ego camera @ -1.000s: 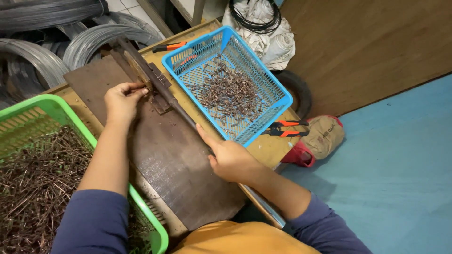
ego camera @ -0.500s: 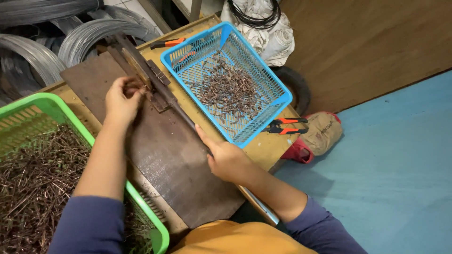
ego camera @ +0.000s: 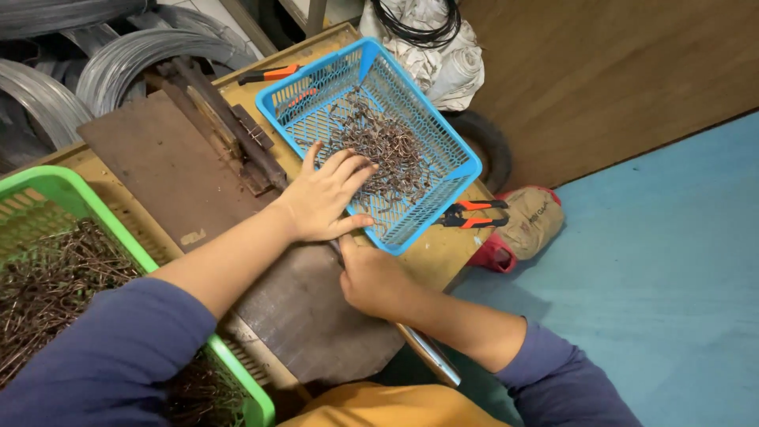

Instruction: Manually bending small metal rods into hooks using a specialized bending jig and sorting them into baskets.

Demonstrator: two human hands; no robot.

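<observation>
My left hand (ego camera: 326, 195) reaches across to the blue plastic basket (ego camera: 447, 143), fingers spread over its near corner above the pile of small rusty bent wire pieces (ego camera: 389, 147); I cannot tell whether it holds any. My right hand (ego camera: 373, 277) is closed around the metal lever handle (ego camera: 431, 353) of a rusty bending tool (ego camera: 229, 130) mounted on a dark worn board (ego camera: 170, 170). Both arms wear dark blue sleeves.
A green basket (ego camera: 47, 190) full of straight rusty wire bits stands at the left. Orange-handled pliers (ego camera: 470, 213) lie at the bench's right edge, another orange-handled tool (ego camera: 269, 74) behind the blue basket. Wire coils (ego camera: 118, 55) fill the back left. A bag (ego camera: 531, 225) lies on the blue floor.
My left hand left the bending tool at the board's far end and swung right to the blue basket. The right hand stayed on the lever handle.
</observation>
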